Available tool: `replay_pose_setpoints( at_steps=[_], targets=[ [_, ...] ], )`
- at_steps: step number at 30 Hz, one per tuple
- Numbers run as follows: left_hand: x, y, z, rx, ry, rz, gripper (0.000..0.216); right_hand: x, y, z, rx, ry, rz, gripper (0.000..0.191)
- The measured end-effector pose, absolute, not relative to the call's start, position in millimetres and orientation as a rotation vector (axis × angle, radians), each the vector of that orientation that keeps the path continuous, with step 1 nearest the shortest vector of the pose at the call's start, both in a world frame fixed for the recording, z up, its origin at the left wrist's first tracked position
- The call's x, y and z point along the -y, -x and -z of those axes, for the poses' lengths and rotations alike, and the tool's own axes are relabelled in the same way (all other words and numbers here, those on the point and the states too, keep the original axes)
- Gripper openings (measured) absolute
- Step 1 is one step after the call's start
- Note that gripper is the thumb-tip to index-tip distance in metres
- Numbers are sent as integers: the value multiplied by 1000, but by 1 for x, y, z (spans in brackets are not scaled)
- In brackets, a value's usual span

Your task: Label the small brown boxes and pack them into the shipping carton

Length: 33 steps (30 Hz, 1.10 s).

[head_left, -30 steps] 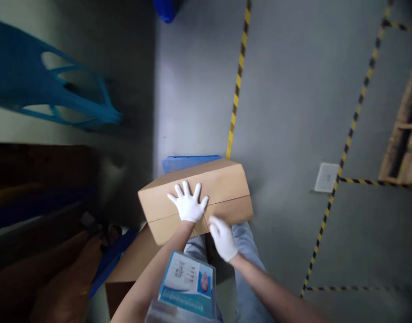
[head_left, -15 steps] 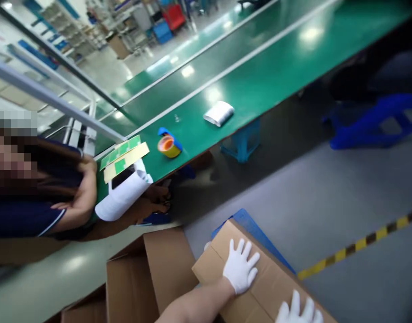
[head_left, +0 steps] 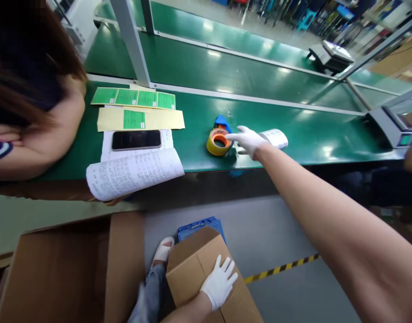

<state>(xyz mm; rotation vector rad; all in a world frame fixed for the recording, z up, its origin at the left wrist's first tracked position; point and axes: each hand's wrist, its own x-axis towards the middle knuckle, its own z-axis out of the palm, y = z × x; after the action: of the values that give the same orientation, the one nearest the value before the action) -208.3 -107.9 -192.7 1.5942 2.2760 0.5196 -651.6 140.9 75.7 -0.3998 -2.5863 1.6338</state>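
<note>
Nearest us, our left hand [head_left: 220, 281] lies flat on a closed cardboard box [head_left: 187, 280], palm down and fingers spread, gripping nothing. To the left of the box stands an open carton [head_left: 54, 273], and between the two, just beside the box, we see a foot in a white slipper [head_left: 163, 252]. A blue plastic object [head_left: 201, 225] shows behind the box's far end, and a yellow-and-black stripe [head_left: 282, 269] runs along the floor to the right. Beyond is the green counter [head_left: 313, 139], where curling printed sheets [head_left: 135, 175] overhang the front edge at the left, a dark phone [head_left: 136, 140] on top of the papers. To their right sits the tape dispenser [head_left: 217, 134] with its yellow roll, resting near the front edge. Our right hand [head_left: 238, 141] is stretched out to it, thumb and fingers apart, the fingertips at the roll's right side; we cannot tell whether they touch. A white packet [head_left: 276, 138] lies partly behind this hand. Past the phone we find two strips of green labels [head_left: 133, 98], with another person's forearm [head_left: 63, 121] to their left. A grey post [head_left: 132, 42] rises behind the strips.
</note>
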Motion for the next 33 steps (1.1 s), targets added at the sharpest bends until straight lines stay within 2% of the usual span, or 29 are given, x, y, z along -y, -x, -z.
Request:
replay_pose_setpoints(
  at_steps=[2, 5, 8, 9, 12, 15, 19, 26, 30, 33],
  targets=[
    [107, 207, 199, -2275, -1589, -515, 54, -127, 697, -59, 2472, 474, -1710, 49],
    [105, 207, 206, -2251, -1575, -520, 53, -121, 671, -40, 2397, 660, -1800, 48],
    [100, 212, 205, -2199, -1559, -494, 53, -139, 548, -42, 2284, 810, -2085, 37],
    [98, 214, 201, -2178, -1551, -468, 52, -146, 494, -44, 2170, 878, -2277, 35],
    [91, 222, 182, -2109, -1523, -358, 50, -150, 322, -43, 1655, 1393, -2664, 35],
    [81, 226, 162, -2054, -1482, -268, 51, -120, 180, -20, 1179, 1758, -2637, 33],
    [67, 220, 160, -2061, -1443, -212, 53, -56, 63, 42, 752, 2153, -2430, 32],
    [73, 206, 173, -2088, -1486, -151, 68, 16, 0, 134, 583, 2137, -2457, 29],
    [70, 203, 171, -2120, -1482, -117, 74, 21, -3, 149, 656, 2068, -2509, 23],
    [67, 201, 169, -2124, -1484, -101, 69, 21, -5, 147, 655, 2028, -2551, 23]
  ],
)
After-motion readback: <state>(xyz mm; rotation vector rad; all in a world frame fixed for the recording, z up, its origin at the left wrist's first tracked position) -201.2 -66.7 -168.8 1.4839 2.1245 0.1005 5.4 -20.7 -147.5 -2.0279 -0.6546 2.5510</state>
